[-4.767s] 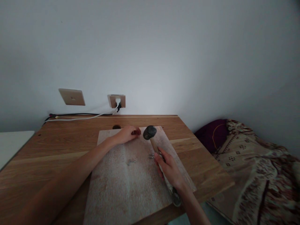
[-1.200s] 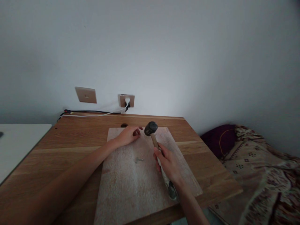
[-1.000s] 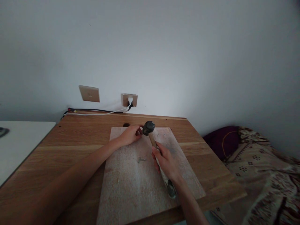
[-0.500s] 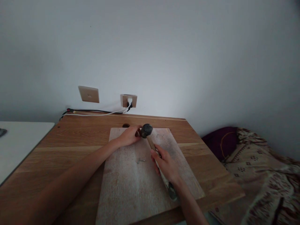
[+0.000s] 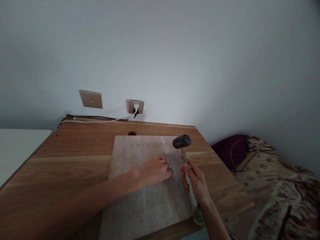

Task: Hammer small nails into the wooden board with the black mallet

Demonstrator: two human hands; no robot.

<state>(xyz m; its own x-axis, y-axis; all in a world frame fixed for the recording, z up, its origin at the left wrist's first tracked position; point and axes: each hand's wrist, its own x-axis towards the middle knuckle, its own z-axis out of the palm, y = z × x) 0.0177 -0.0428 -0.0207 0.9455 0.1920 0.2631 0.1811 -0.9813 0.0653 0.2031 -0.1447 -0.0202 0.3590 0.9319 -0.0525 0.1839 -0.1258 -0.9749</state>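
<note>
A pale wooden board (image 5: 140,206) lies on the wooden desk (image 5: 62,163). My right hand (image 5: 196,180) is wrapped round the wooden handle of a hammer, whose dark head (image 5: 182,141) hovers over the board's far right corner. My left hand (image 5: 156,170) rests on the middle of the board with its fingers curled and pinched together at the tips, close beside my right hand. What the fingers pinch is too small to make out. A row of small dark dots, perhaps nails (image 5: 147,145), runs along the board's far edge.
A wall socket (image 5: 135,106) with a white plug and a blank plate (image 5: 90,98) sit above the desk's back edge, with cables (image 5: 95,118) along it. A cable hole (image 5: 132,133) lies behind the board. A white surface (image 5: 17,146) is left; bedding (image 5: 275,180) is right.
My left hand has drawn back from the board's far edge to its middle. The hammer has swung right, away from that spot, and the small nails that lay mid-board are now under my left hand.
</note>
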